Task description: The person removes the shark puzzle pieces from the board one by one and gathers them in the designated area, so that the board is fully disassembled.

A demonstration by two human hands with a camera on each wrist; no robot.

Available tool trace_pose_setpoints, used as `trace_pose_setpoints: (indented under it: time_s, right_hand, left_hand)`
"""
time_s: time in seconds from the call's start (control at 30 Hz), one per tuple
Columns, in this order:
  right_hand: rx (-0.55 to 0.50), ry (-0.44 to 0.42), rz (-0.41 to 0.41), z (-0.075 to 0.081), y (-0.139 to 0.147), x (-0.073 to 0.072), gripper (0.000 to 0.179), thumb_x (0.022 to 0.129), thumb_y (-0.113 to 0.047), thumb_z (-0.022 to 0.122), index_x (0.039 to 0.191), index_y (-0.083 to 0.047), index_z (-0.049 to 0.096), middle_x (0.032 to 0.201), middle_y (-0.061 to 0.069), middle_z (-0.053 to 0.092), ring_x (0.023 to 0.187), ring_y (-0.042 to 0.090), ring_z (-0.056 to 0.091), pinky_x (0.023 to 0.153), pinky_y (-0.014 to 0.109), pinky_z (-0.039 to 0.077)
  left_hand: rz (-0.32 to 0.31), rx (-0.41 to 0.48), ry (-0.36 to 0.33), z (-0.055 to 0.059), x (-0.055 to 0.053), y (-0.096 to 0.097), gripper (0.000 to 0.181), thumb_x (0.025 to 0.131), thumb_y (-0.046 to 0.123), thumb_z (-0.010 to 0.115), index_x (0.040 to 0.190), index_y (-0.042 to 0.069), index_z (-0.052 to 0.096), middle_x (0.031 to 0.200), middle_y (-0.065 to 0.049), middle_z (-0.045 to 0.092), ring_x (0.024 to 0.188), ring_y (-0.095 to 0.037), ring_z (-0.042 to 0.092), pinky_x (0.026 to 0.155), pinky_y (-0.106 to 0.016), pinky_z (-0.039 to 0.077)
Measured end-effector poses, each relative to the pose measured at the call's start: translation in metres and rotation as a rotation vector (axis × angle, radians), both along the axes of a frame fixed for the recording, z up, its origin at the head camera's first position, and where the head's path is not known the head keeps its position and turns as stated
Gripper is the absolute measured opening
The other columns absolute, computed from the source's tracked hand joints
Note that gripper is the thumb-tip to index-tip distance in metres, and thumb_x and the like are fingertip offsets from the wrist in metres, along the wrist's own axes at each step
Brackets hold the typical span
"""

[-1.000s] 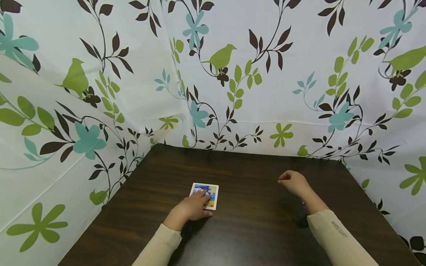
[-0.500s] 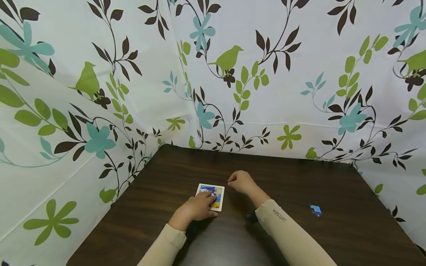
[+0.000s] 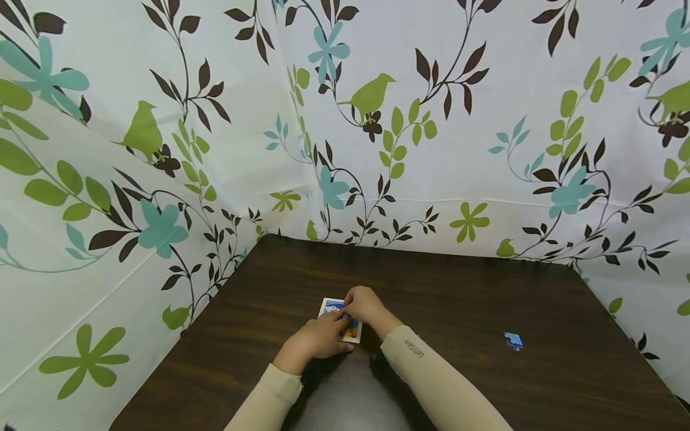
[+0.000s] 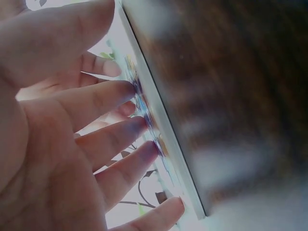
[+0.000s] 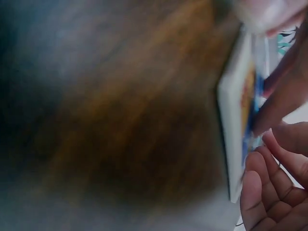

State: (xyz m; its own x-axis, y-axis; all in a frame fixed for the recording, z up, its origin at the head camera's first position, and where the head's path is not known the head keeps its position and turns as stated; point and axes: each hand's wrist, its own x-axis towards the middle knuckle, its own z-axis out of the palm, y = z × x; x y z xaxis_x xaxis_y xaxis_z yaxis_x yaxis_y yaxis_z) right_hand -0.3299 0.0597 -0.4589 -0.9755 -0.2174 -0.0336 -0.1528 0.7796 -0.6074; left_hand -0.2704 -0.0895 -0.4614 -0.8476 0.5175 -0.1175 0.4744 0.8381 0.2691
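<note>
A small picture puzzle in a white frame (image 3: 354,332) lies on the dark wooden table (image 3: 463,293), left of centre. My left hand (image 3: 317,340) rests on it with straight fingers pressing its near half; the left wrist view shows those fingers (image 4: 110,96) flat on the picture beside the white frame edge (image 4: 166,132). My right hand (image 3: 364,304) hovers over the far half, fingers curled, tips down on the picture, seemingly pinching a small blue piece that is mostly hidden. The right wrist view shows the frame (image 5: 234,110) edge-on with curled fingers (image 5: 269,185) beside it.
One loose blue puzzle piece (image 3: 513,341) lies on the table at the right. A patterned cloth with leaves and birds (image 3: 135,179) walls in the table at the left, back and right.
My right hand has travelled from the right side of the table leftward onto the puzzle. The left hand has stayed pressed on the board. The loose blue piece came into sight.
</note>
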Motion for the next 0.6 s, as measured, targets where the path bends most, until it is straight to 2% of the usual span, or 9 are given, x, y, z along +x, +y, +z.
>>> trace_pose_setpoints:
  time_s: [0.4, 0.6]
  right_hand:
    - [0.057, 0.056, -0.012, -0.0058, -0.0003, -0.0004, 0.009, 0.082, -0.01, 0.075, 0.09, -0.007, 0.073, 0.092, 0.007, 0.071, 0.086, 0.022, 0.064, 0.08, 0.04, 0.056]
    - [0.076, 0.048, -0.003, -0.0035, -0.0025, 0.0001, 0.018, 0.083, -0.01, 0.076, 0.099, -0.004, 0.073, 0.096, 0.009, 0.071, 0.088, 0.023, 0.065, 0.082, 0.04, 0.055]
  left_hand:
    - [-0.005, -0.008, 0.012, -0.0002, -0.0037, 0.0014, 0.069, 0.09, 0.047, 0.069, 0.146, 0.012, 0.05, 0.156, -0.011, 0.042, 0.142, -0.034, 0.041, 0.104, -0.061, 0.042]
    - [0.0, 0.0, -0.024, 0.0055, -0.0017, 0.0013, 0.069, 0.09, 0.045, 0.07, 0.146, 0.01, 0.051, 0.155, -0.014, 0.042, 0.141, -0.036, 0.042, 0.104, -0.062, 0.043]
